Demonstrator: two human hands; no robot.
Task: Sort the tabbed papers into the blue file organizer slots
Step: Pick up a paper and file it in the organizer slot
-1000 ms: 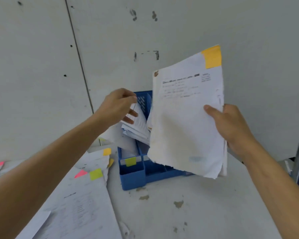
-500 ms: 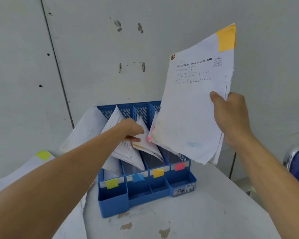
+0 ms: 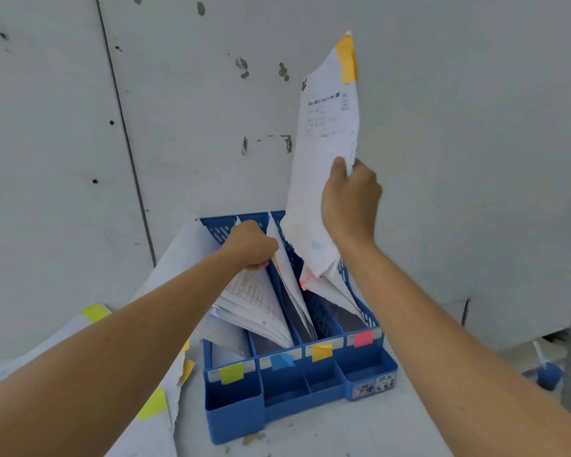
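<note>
Orange-tabbed papers [image 3: 323, 127] upright over the blue organizer [image 3: 234, 420], lower edge at its right slots, where other sheets [image 3: 261, 301] lean

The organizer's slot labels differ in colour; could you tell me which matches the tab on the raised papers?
The orange label, third from the left, between the blue label and the pink label; only it matches.

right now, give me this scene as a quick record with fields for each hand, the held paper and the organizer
left hand: grips filed papers standing in the organizer
right hand: grips orange-tabbed papers upright, lower edge over the right-hand slots
blue file organizer: four slots, front labels yellow, blue, orange, pink left to right
table: loose papers with yellow tabs lie left of the organizer
</note>
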